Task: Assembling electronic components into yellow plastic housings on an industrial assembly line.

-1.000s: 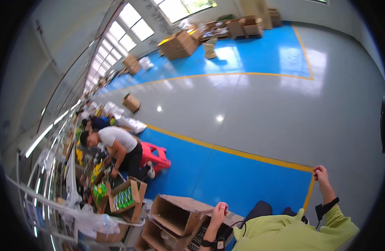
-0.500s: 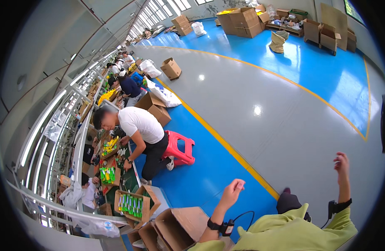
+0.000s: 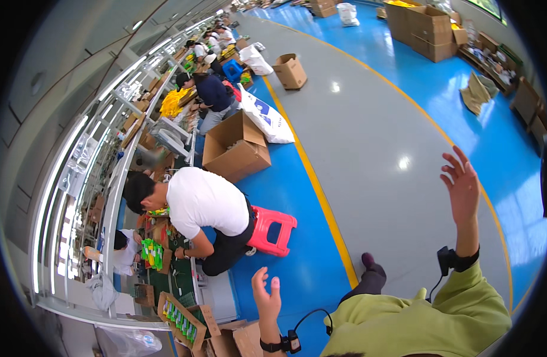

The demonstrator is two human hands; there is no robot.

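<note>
At about nine o'clock I see a long workbench (image 3: 121, 178) running up the left side, with a co-worker in a white shirt (image 3: 205, 202) bent over it beside a pink stool (image 3: 273, 229) on the blue floor (image 3: 297, 196). Small green packs (image 3: 151, 253) lie on the bench at that person's hands. Toward seven o'clock, open cardboard boxes (image 3: 226, 336) sit at the bench's near end.

My left hand (image 3: 266, 294) is raised at six o'clock, palm open, fingers apart and holding nothing; the boxes just left of it at its eight o'clock are the nearest things. A dark strap with a small device (image 3: 285, 344) is on that wrist.

Up at eleven to twelve o'clock stand a large open carton (image 3: 234, 149), a white sack (image 3: 267, 119) and another seated worker in dark blue (image 3: 217, 95).

A yellow line (image 3: 321, 196) splits blue floor from grey.

My right hand (image 3: 462, 187) is lifted at three o'clock, fingers spread wide, empty, above the grey floor, with a green sleeve (image 3: 464, 297) below it.
</note>
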